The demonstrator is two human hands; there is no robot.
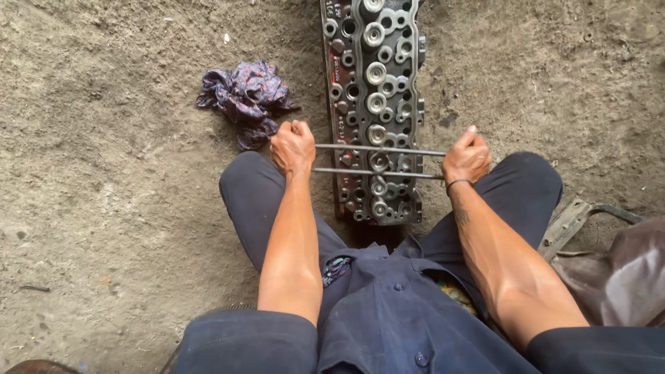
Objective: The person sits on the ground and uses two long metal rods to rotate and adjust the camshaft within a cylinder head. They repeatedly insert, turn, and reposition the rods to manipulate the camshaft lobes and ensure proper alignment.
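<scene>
A long grey metal cylinder head (374,83) with rows of round valve seats lies on the dirt floor between my knees. Two thin metal rods (381,149) run side by side across its near end. My left hand (292,147) is closed around the rods' left ends. My right hand (466,158) grips their right ends, with a dark band at the wrist. Both hands hold the rods level, just above or on the head; I cannot tell whether they touch it.
A crumpled purple patterned rag (246,97) lies on the ground left of the head. A flat metal bracket (564,225) and a brownish bag (623,273) sit at the right. My legs in dark trousers flank the head's near end.
</scene>
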